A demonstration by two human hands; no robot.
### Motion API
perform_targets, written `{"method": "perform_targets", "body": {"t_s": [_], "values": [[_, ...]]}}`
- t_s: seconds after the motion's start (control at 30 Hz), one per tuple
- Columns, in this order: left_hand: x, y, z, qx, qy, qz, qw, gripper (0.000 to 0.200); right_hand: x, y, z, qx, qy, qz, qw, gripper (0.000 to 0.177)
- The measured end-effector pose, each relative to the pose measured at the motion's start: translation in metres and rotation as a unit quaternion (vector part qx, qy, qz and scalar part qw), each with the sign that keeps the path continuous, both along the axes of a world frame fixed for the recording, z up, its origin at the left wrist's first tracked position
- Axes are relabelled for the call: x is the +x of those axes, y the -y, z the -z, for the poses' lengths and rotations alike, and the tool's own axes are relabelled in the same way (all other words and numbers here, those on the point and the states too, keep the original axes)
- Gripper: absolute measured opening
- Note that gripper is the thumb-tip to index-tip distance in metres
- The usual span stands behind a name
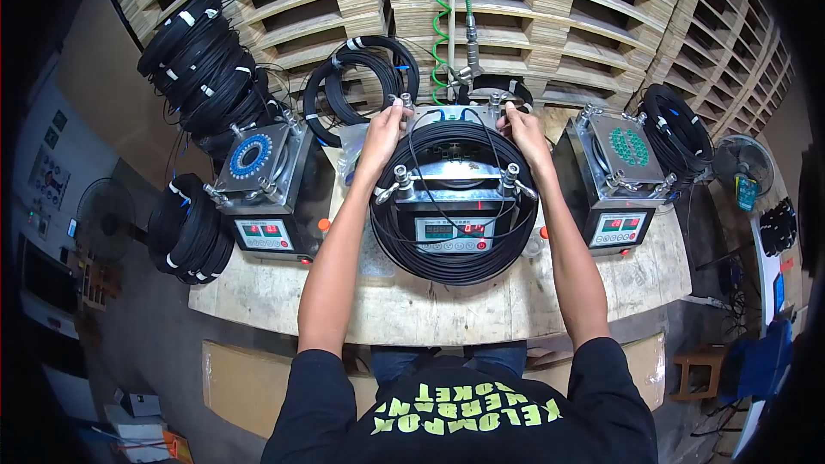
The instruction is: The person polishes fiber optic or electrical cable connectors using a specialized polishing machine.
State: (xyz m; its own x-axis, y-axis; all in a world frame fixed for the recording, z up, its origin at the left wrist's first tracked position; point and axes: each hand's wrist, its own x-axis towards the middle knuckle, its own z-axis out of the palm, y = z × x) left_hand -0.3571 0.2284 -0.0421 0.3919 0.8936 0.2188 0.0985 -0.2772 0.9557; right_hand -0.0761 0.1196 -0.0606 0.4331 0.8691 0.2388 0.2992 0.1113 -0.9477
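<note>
Head cam: 3 machines total, the mid machine (451, 171) w/ the left machine (268, 193) n right machine (614, 195) either side. 1 big black coil (455, 270) is looped round the mid machine's front. Left machine's top holds a blue ring of bits (235, 159), right machine's top holds green bits (629, 147). Ur arms go fwd either side of the mid machine: left hand (387, 130) at its rear-left post (406, 103), right hand (523, 131) at its rear-right post (496, 105), fingers curled narrow, tbh can't tell if they're gripping anything.
</note>
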Motion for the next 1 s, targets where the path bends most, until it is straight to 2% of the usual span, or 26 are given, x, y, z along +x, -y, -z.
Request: {"method": "perform_targets", "body": {"t_s": [0.1, 0.2, 0.3, 0.5, 0.73, 0.83, 1.0], "values": [[0.001, 0.002, 0.001, -0.001, 0.012, -0.014, 1.0, 0.054, 0.002, -0.002, 0.0, 0.003, 0.0, -0.043, 0.999, 0.057], [-0.002, 0.0, 0.002, -0.025, 0.014, -0.023, 0.999, 0.054, -0.004, 0.004, -0.007, -0.023, -0.059, -0.063, 0.996, 0.055], [0.002, -0.001, 0.004, -0.01, 0.039, -0.02, 0.999, 0.054, -0.008, 0.007, -0.011, -0.005, -0.066, -0.043, 0.997, 0.055], [0.0, -0.001, 0.002, 0.023, 0.001, 0.016, 1.0, 0.055, -0.002, 0.005, -0.004, 0.002, -0.052, -0.023, 0.998, 0.056], [0.0, 0.0, 0.003, 0.003, 0.0, -0.013, 1.0, 0.057, 0.0, 0.001, -0.002, 0.0, -0.002, -0.027, 1.0, 0.053], [-0.001, 0.002, 0.001, -0.005, 0.0, -0.021, 1.0, 0.056, -0.001, 0.002, -0.003, -0.002, -0.033, -0.063, 0.997, 0.053], [0.0, -0.003, 0.005, -0.012, 0.02, -0.022, 0.999, 0.056, -0.005, 0.007, -0.008, -0.001, -0.063, -0.057, 0.996, 0.053]]}}
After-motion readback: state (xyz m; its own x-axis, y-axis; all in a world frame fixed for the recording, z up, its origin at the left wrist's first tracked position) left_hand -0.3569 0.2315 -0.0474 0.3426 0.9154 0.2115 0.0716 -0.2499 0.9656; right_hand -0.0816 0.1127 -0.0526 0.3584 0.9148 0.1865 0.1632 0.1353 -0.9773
